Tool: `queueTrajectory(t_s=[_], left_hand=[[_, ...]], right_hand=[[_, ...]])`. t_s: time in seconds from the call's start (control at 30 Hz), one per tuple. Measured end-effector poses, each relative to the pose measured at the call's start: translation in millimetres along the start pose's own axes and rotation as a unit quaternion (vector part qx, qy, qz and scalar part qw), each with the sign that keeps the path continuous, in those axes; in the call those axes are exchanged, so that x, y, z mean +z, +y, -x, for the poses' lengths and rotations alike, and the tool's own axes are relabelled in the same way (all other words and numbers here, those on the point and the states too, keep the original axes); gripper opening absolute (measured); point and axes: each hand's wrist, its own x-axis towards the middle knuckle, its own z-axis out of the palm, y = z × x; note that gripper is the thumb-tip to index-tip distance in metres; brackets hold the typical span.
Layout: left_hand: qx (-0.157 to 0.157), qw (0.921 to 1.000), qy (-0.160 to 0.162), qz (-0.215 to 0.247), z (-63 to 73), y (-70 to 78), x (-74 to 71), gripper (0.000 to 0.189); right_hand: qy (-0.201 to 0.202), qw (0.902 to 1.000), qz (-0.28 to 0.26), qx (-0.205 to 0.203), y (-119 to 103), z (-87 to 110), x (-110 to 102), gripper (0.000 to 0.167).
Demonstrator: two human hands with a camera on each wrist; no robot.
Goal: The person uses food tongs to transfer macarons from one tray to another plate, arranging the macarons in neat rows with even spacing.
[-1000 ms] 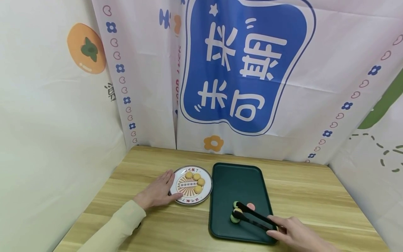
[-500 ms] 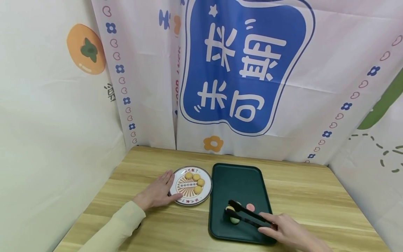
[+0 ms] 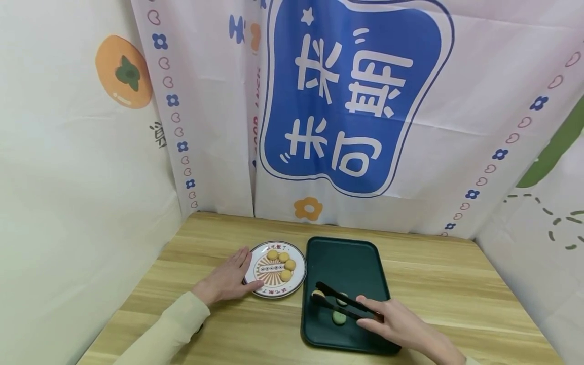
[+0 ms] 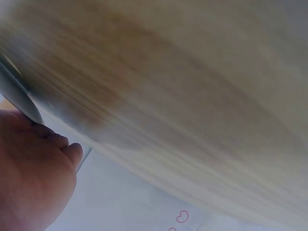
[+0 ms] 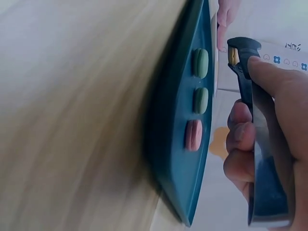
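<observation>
holding dark tongs (image 5: 267, 168), the right hand (image 3: 396, 323) has its grip curled round the handles; the tips pinch one yellow macaron (image 3: 318, 293) over the left side of the green tray (image 3: 344, 261). two green macarons (image 3: 339, 318) and one pink macaron (image 5: 194, 135) lie on that tray. left hand (image 3: 228, 279): grip slack, fingers straight, touching the rim of the white plate (image 3: 298, 277), which bears four yellow macarons (image 3: 289, 265). plate just beside tray, on the wooden counter (image 3: 433, 284).

Tray (image 3: 344, 261) clear at back; tongs (image 5: 267, 144) obstruct front
</observation>
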Motion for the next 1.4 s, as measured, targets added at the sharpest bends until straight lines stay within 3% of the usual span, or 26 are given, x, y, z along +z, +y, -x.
queueTrajectory(t_s=[0.13,0.3,0.53,1.0,1.4], left_hand=[[0.0,1.0,-0.001,-0.001,-0.9,0.3,1.7,0.104],[0.004,1.0,0.002,0.009,-1.5,0.2,1.9,0.103],[0.01,0.9999,0.008,0.002,-1.8,-0.2,0.3,0.102],[0.009,0.9999,0.005,0.004,-2.0,-0.3,0.6,0.102],[0.014,0.9999,0.008,0.005,-2.1,-0.4,-0.5,0.101]], right_hand=[[0.024,0.9993,0.007,-0.028,-2.9,-8.8,2.8,0.045],[0.024,0.9984,-0.002,-0.05,-9.7,-21.5,5.5,0.03],[0.021,0.9992,-0.003,-0.035,-19.7,-36.5,6.6,0.044],[0.017,0.999,0.013,-0.039,-34.3,-68.5,12.7,0.043],[-0.008,0.9998,0.004,-0.019,-38.5,-87.9,18.4,0.049]])
